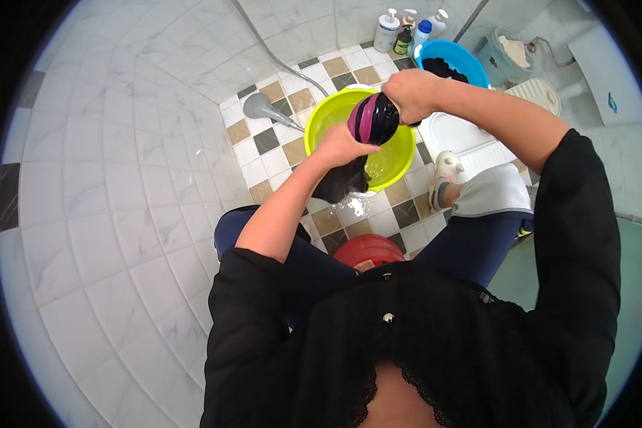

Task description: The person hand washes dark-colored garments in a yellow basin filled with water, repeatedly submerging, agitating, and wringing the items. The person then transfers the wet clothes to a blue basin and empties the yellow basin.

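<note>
A wet cloth (374, 120), black with pink stripes, is twisted tight between my two hands. My right hand (411, 94) is closed around its upper end. Lower and to the left, my left hand (339, 145) grips the other side, its thumb stretched along the cloth. A loose dark part of the cloth (341, 182) hangs below my left hand, over the near left edge of a yellow-green basin (396, 160). Pale water shows inside the basin, under the cloth. What kind of garment it is, I cannot tell.
A shower head (259, 107) with its hose lies on the checkered tiles left of the basin. Behind stand several bottles (387, 32) and a blue basin (481, 68) holding dark cloth. A white squat toilet (471, 139) is at right. Something red and round (369, 248) sits between my legs.
</note>
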`<state>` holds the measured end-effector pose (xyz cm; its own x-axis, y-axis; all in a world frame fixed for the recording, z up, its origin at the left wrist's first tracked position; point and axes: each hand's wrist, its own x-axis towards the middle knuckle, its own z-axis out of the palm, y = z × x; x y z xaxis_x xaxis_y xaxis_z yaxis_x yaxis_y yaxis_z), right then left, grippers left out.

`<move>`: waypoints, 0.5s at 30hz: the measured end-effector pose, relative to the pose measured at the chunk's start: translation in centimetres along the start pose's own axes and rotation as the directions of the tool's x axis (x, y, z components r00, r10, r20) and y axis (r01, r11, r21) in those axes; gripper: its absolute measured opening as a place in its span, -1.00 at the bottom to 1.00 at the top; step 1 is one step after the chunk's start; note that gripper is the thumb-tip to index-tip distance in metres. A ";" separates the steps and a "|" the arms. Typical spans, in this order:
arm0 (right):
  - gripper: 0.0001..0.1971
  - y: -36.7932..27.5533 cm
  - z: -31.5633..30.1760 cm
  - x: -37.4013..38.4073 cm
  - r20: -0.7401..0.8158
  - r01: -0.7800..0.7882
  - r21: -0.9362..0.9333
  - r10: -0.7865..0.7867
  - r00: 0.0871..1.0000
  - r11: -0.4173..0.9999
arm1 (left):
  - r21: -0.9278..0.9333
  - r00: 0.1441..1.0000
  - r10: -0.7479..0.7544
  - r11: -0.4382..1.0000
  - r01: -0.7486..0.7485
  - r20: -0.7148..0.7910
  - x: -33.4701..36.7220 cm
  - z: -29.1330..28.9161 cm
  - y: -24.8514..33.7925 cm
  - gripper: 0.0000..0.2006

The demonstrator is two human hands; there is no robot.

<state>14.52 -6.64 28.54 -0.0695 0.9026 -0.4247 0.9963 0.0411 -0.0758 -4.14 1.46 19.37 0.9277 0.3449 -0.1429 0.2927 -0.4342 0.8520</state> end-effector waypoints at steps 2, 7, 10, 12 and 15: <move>-0.70 -0.9 0.9 -0.9 0.054 -0.055 0.285 0.041 0.998 0.957 | 0.199 0.982 0.036 0.980 0.001 -0.183 0.0 0.6 -0.1 -0.45; -0.67 -3.3 5.5 -0.2 0.371 -0.418 0.894 0.257 0.892 0.161 | 0.400 0.895 0.174 0.916 0.006 -0.412 0.7 0.7 -1.9 -0.60; -0.73 -4.8 7.1 0.3 0.287 -0.272 0.753 -0.073 0.955 -0.599 | 0.413 0.775 0.282 0.910 -0.031 -0.566 1.5 1.3 -3.1 -0.50; -0.75 -7.0 6.3 1.2 0.289 -0.141 0.570 0.036 0.957 -0.810 | 0.415 0.726 0.387 0.897 -0.153 -0.569 1.8 0.9 -3.2 -0.40; -0.69 -6.7 6.7 1.9 0.201 -0.064 0.458 0.034 0.979 -0.886 | 0.296 0.797 0.366 0.923 -0.245 -0.481 1.8 -0.1 -2.8 -0.35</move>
<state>7.39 -8.11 22.22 -0.0449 0.7991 -0.5995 -0.9021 -0.2902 -0.3193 -3.29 3.42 16.79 0.7349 0.5159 0.4402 0.1114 -0.7320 0.6721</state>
